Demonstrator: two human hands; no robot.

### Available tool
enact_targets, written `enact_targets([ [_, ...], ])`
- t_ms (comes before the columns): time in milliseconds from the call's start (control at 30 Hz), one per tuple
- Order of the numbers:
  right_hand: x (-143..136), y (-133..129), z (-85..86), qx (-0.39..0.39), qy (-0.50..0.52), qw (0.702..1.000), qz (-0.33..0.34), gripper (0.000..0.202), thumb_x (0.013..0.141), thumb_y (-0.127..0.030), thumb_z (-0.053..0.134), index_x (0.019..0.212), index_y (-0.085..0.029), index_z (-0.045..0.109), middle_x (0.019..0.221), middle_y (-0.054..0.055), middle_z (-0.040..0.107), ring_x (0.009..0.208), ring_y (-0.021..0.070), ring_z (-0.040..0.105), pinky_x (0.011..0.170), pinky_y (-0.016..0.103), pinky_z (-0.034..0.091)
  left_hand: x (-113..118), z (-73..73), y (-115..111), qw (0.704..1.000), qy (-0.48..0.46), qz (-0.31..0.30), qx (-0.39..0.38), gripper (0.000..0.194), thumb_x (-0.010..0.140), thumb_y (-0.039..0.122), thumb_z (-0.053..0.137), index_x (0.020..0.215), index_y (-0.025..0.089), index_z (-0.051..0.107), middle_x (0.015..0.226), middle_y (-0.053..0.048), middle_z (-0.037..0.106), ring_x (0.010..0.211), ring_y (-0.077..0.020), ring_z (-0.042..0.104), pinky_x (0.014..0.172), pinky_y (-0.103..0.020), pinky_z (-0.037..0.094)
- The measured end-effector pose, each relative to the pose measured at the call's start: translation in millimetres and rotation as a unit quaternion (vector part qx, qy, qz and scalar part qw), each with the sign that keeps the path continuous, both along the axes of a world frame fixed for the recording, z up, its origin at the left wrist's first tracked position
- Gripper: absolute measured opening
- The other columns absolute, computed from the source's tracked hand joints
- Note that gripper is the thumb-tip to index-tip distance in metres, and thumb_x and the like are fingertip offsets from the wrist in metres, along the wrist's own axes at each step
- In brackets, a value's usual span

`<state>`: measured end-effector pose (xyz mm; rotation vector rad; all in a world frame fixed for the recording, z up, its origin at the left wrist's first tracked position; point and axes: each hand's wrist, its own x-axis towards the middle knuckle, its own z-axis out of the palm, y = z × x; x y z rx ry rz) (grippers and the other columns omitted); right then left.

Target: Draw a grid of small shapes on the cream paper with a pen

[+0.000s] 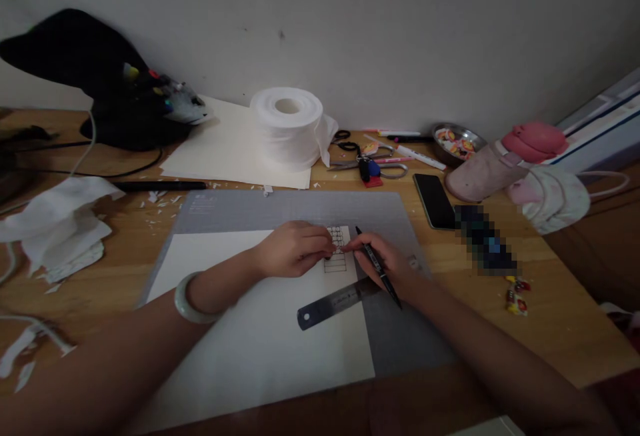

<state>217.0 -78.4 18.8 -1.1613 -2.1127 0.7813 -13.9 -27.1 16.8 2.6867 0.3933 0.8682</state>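
Observation:
A large white sheet of paper point(270, 349) lies on a grey cutting mat point(240, 209). Near its upper right edge is a small inked ladder-like grid point(335, 265). My left hand point(295, 249) rests on the paper beside the grid, fingers curled together; whatever they pinch, if anything, is too small to tell. A black marker pen point(381, 271) lies slanted in my right hand point(390, 263), whose thumb and forefinger reach to the grid, close to my left fingertips. Below that hand a metal ruler point(330, 306) lies tilted across the paper's right edge, its far end partly hidden.
Behind the mat stand a toilet paper roll point(287, 133) on white sheets point(215, 146), scissors point(395, 169) and several pens point(420, 157). At right are a phone point(434, 201), a pink-lidded bottle point(493, 166) and a metal bowl point(475, 139). Crumpled tissue point(65, 216) lies left.

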Motion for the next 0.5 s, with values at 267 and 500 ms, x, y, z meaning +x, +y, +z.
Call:
enact_targets([
  [267,3.1,1.5,7.0,0.095,-0.07,0.993,-0.001,0.016,0.083,-0.018,0.048,0.095,-0.024,0.057,0.087,0.002,0.064,0.088,0.0179,0.058,0.081,0.035,0.042,0.6,-0.1,-0.9,1.0,0.007,0.005,-0.016,0.016,0.091,0.018,0.042,0.09,0.016,0.059,0.086,-0.006,0.066,0.073,-0.015,0.062,0.063,-0.024,0.046],
  [500,85.5,16.0,68.8,0.151,-0.187,0.96,-0.144,0.01,0.077,-0.02,0.048,0.084,-0.022,0.056,0.079,0.004,0.062,0.075,0.0215,0.057,0.068,0.034,0.039,0.7,1.7,-1.8,1.0,0.021,0.009,-0.007,0.018,0.092,0.018,0.04,0.086,0.016,0.056,0.079,-0.005,0.064,0.067,-0.0144,0.06,0.058,-0.024,0.043],
])
